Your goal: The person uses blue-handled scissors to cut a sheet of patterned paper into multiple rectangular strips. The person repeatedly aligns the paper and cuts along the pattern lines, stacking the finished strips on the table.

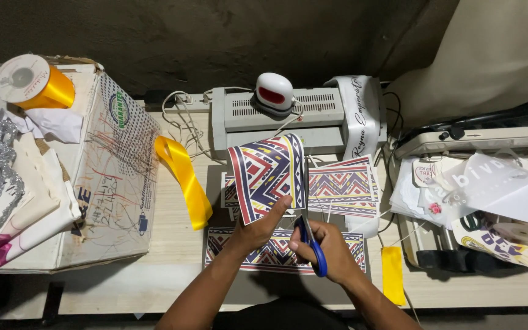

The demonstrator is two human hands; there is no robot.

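My left hand (258,231) pinches the lower edge of a printed sheet (267,174) with a red, blue, yellow and white zigzag pattern, holding it upright over the wooden table (172,256). My right hand (326,249) grips blue-handled scissors (310,241), their blades pointing up at the sheet's bottom right edge. More sheets with the same pattern lie flat underneath: one to the right (343,186) and one below my hands (276,253).
A grey laminator (276,119) with a small white and red heat press (274,91) stands behind. A white printed sash (362,113) drapes over it. Yellow ribbon (184,177), a ribbon spool (32,82) on a cardboard box (111,177), and a cluttered machine (478,183) flank the work area.
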